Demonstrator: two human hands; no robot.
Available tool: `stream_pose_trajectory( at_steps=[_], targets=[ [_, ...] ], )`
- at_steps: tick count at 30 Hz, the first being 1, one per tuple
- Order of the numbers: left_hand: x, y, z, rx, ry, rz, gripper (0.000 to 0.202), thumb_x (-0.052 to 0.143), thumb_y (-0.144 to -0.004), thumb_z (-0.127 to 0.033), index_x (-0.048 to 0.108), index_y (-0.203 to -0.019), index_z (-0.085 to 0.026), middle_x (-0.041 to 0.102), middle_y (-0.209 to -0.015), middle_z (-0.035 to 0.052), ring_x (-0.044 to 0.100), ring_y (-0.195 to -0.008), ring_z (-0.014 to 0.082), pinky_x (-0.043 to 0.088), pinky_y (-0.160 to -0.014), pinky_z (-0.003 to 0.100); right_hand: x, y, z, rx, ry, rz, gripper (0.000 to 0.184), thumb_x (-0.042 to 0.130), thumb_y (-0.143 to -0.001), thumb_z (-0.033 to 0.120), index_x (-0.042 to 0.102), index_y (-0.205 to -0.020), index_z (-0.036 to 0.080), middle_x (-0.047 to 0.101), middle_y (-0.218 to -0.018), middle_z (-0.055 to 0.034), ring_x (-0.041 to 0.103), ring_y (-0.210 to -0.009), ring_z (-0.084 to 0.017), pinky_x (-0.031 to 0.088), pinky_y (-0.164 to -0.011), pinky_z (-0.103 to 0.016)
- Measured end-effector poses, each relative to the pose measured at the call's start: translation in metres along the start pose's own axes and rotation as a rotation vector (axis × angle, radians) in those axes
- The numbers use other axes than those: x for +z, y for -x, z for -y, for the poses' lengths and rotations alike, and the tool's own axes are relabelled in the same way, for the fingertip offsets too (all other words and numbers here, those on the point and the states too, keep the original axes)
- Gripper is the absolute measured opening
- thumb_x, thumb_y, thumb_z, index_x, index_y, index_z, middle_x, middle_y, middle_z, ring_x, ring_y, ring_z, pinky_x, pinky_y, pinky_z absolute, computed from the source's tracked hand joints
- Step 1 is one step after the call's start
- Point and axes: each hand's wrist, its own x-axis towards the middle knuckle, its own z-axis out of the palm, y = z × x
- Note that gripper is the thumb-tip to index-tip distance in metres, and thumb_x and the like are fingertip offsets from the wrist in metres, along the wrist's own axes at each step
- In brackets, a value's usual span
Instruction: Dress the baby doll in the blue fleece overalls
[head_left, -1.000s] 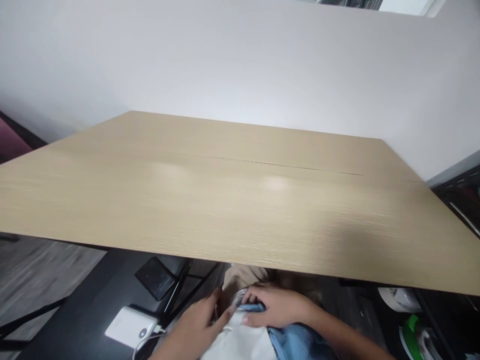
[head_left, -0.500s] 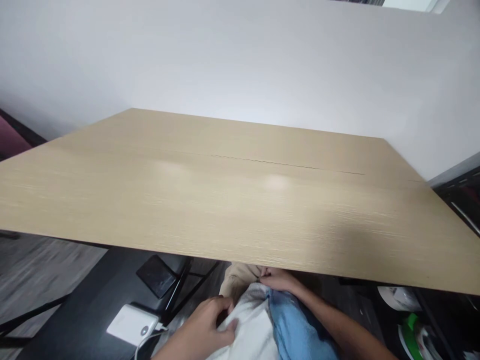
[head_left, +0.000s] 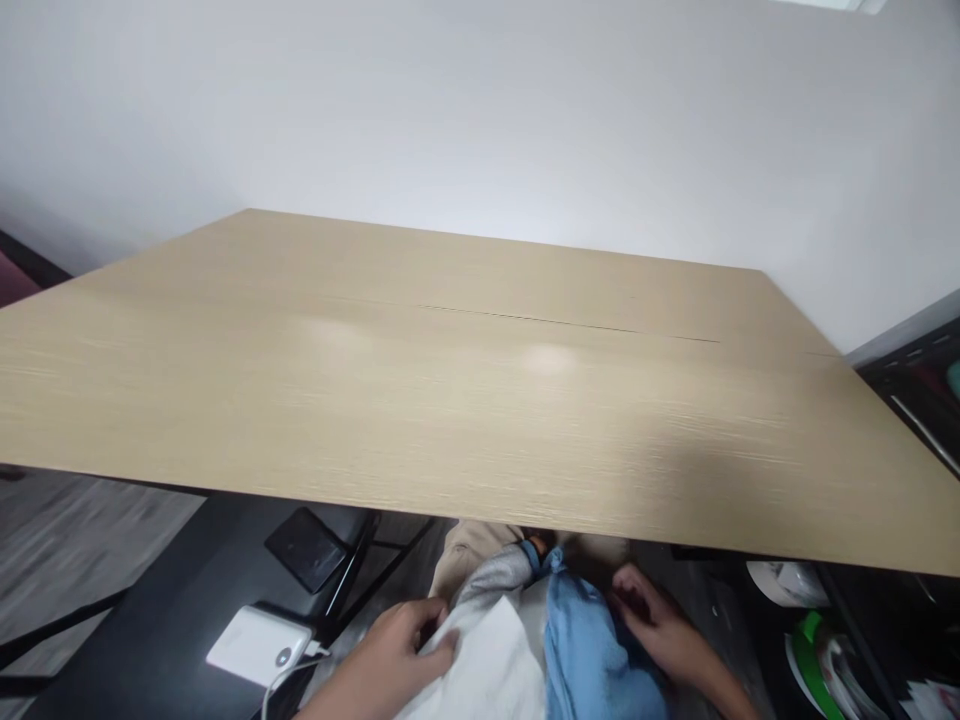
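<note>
The left hand (head_left: 401, 655) comes in from the lower left, its back turned up, thumb and forefinger bent toward each other with a dark gap between them; the thumb tip lies against the white cloth (head_left: 487, 665) spread over the lap, just to the right of these fingers. Whether the hidden fingers are clamped on that cloth cannot be told. The right hand (head_left: 652, 620) slants up and inward from a bare forearm at the lower right, its fingers curled in toward the palm beside the blue cloth (head_left: 589, 650), which lies bunched just left of them; whether they pinch its edge cannot be made out. Between the two sets of fingers and slightly beyond them lies a grey sleeve-like piece (head_left: 499, 570) of fabric. A beige trouser leg (head_left: 469, 545) shows just past the left fingertips. To the left of those fingers, a white power bank (head_left: 259, 645) with a plugged-in cable (head_left: 289, 675) rests on a black seat (head_left: 150, 620). The wood-grain tabletop (head_left: 450, 400) stretches out beyond both hands.
</note>
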Motion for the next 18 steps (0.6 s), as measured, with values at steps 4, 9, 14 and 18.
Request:
stream_pose_trajectory(
  at_steps=[4, 9, 14, 18],
  targets=[
    [-0.001, -0.002, 0.001, -0.036, -0.011, 0.033, 0.053, 0.066, -0.092, -0.064, 0.088, -0.108, -0.018, 0.088, -0.115, 0.0145, 0.080, -0.117, 0.0378, 0.060, -0.103, 0.042, -0.006, 0.044, -0.025, 0.167, 0.198, 0.000, 0.054, 0.061, -0.093, 0.077, 0.071, -0.119, 0.031, 0.088, -0.108, -0.0109, 0.087, -0.103, -0.036, 0.065, -0.096, -0.042],
    [-0.003, -0.005, 0.001, -0.067, 0.001, 0.015, 0.072, 0.062, -0.092, -0.077, 0.088, -0.124, -0.017, 0.086, -0.131, 0.0170, 0.077, -0.129, 0.0411, 0.058, -0.113, 0.046, 0.003, 0.074, -0.049, 0.404, 0.297, 0.053, 0.081, 0.042, -0.102, 0.087, 0.075, -0.143, 0.026, 0.091, -0.115, -0.0209, 0.089, -0.114, -0.045, 0.067, -0.100, -0.049],
    [-0.006, -0.003, -0.004, -0.029, 0.023, 0.023, 0.068, 0.060, -0.095, -0.082, 0.086, -0.103, -0.019, 0.087, -0.110, 0.0128, 0.078, -0.111, 0.0353, 0.060, -0.099, 0.039, 0.018, 0.075, -0.055, 0.407, 0.281, 0.014, 0.087, 0.034, -0.105, 0.085, 0.071, -0.153, 0.023, 0.091, -0.120, -0.0211, 0.090, -0.113, -0.044, 0.068, -0.096, -0.049],
    [-0.006, -0.004, 0.001, -0.017, 0.025, 0.009, 0.072, 0.059, -0.095, -0.085, 0.084, -0.097, -0.018, 0.085, -0.104, 0.0120, 0.077, -0.107, 0.0340, 0.060, -0.094, 0.037, 0.027, 0.067, -0.056, 0.303, 0.256, -0.144, 0.069, 0.037, -0.103, 0.079, 0.081, -0.123, 0.028, 0.092, -0.108, -0.0180, 0.090, -0.111, -0.044, 0.069, -0.094, -0.049]
  ],
)
